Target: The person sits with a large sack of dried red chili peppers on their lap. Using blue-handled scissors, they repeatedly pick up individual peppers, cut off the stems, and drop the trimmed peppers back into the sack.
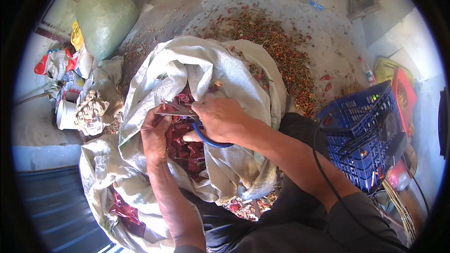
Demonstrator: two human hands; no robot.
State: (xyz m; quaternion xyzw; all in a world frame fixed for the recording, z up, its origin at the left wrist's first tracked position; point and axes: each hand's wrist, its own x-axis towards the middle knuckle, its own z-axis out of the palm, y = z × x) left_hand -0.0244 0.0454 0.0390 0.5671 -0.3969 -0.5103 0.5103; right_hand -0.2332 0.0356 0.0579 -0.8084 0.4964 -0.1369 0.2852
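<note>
My right hand grips a pair of scissors with blue handles. The two blades stand apart and point left. At their tips, my left hand pinches what looks like a dried red chilli, mostly hidden by the fingers. Both hands are over the mouth of a white woven sack with its rim rolled down. Many dark red dried chillies fill the part of the sack that shows below the blades. A second woven sack at lower left holds more red chillies.
Chilli stems and scraps lie heaped on the concrete floor beyond the sack. To the right stands a blue plastic crate, with a black cable crossing before it. A full greenish sack and a white bucket are at left.
</note>
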